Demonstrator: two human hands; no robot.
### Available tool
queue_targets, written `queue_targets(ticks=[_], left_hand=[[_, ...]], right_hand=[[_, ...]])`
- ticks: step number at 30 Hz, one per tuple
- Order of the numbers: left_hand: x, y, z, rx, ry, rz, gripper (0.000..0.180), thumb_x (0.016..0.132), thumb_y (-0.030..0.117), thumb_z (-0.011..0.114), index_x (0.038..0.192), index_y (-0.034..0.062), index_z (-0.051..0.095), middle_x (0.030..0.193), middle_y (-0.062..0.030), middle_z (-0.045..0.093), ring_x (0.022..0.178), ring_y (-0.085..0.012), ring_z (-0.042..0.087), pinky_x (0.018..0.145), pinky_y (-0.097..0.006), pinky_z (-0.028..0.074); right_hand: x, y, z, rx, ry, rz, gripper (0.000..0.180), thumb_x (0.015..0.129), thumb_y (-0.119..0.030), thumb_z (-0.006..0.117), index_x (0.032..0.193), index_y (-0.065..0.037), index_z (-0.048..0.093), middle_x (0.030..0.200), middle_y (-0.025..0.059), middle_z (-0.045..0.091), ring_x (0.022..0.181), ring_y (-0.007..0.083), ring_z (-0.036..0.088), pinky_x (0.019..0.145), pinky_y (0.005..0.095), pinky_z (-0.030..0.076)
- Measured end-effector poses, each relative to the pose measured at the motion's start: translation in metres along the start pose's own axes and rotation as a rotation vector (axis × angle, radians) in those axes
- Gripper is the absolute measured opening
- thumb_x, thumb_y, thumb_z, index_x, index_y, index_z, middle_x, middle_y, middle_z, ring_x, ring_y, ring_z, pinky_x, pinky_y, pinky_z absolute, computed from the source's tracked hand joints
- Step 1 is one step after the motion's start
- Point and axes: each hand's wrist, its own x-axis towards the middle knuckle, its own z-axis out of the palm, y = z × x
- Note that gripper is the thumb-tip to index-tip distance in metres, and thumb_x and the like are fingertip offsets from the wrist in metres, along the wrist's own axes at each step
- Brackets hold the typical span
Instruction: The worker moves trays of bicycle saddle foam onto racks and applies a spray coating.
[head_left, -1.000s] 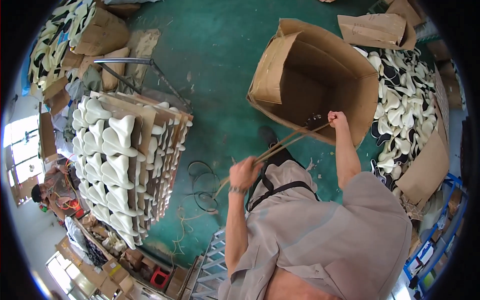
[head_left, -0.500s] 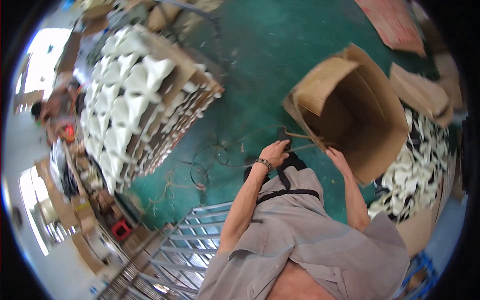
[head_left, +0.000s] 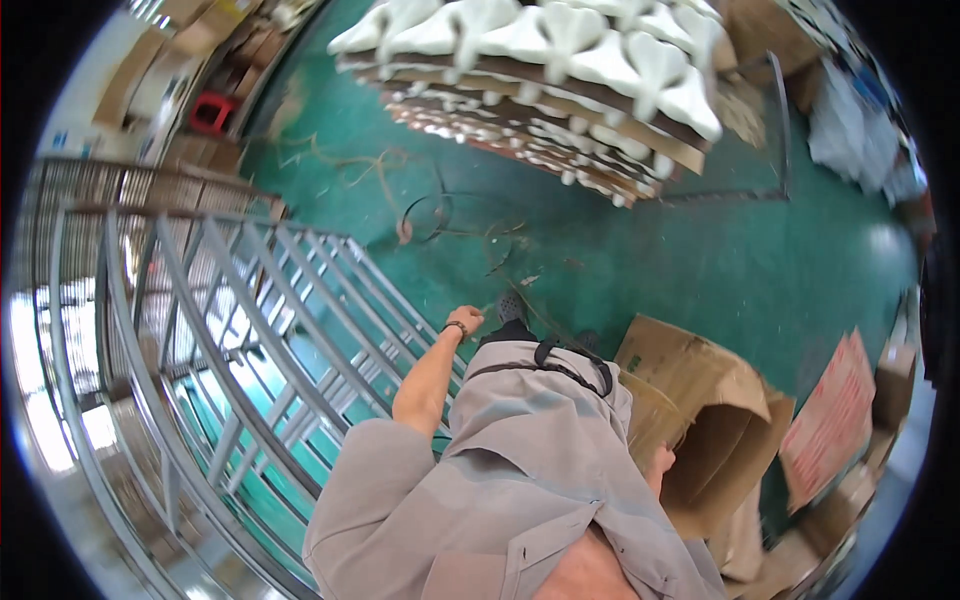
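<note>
An open cardboard box (head_left: pixel 640 410) stands tilted at my right side, its dark inside facing me. At the edge of its opening is my right hand (head_left: pixel 660 462), closed on the cardboard; its fingers are partly hidden. My left hand (head_left: pixel 465 319), with a dark bracelet at the wrist, hangs low in front of my left hip beside a metal rack (head_left: pixel 290 270). Its fingers are curled in, and whatever they may hold is too small to make out. Thin loose straps (head_left: pixel 375 165) lie on the green floor ahead.
A tall stack of white moulded pieces (head_left: pixel 570 45) layered with cardboard sheets stands ahead. A bent metal frame (head_left: pixel 785 130) is right of it. A flat brown sack with red print (head_left: pixel 830 420) lies at the right. A red stool (head_left: pixel 212 113) stands far left.
My view has swung left: the white stack now sits ahead and the metal rack fills the left. The box has come close against my right side, still in my right hand.
</note>
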Motion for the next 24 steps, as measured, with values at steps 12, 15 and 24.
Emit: queue_targets(ticks=[12,15,24], left_hand=[[-0.274,0.012,-0.231,-0.243,1.62,0.228,0.032,0.092,0.001,0.069,0.124,0.005,0.069,0.111,-0.0131,0.073,0.101,-0.034,0.07,0.09,-0.044,0.055],[-0.406,0.045,-0.269,0.078,1.983,0.126,0.021,0.094,0.001,0.069,0.116,-0.0011,0.071,0.112,-0.0167,0.073,0.104,-0.0369,0.069,0.093,-0.047,0.054],[-0.49,-0.017,-0.213,0.165,1.673,-1.068,0.087,0.084,0.062,0.078,0.147,0.008,0.055,0.133,-0.0173,0.065,0.115,-0.0394,0.067,0.092,-0.052,0.055]], right_hand=[[0.033,-0.216,0.064,-0.588,-0.538,-0.694,0.042,0.097,-0.031,0.063,0.091,0.01,0.07,0.088,0.0274,0.074,0.082,0.0432,0.071,0.076,0.0508,0.055],[-0.104,-0.373,0.108,-0.566,-0.695,-1.437,0.041,0.097,-0.032,0.061,0.087,0.008,0.069,0.082,0.0277,0.072,0.077,0.0451,0.07,0.072,0.0516,0.054],[-0.528,-0.591,0.127,-0.289,-1.343,-1.857,0.031,0.097,-0.026,0.063,0.112,-0.002,0.074,0.092,0.0185,0.075,0.086,0.0325,0.074,0.08,0.0404,0.056]])
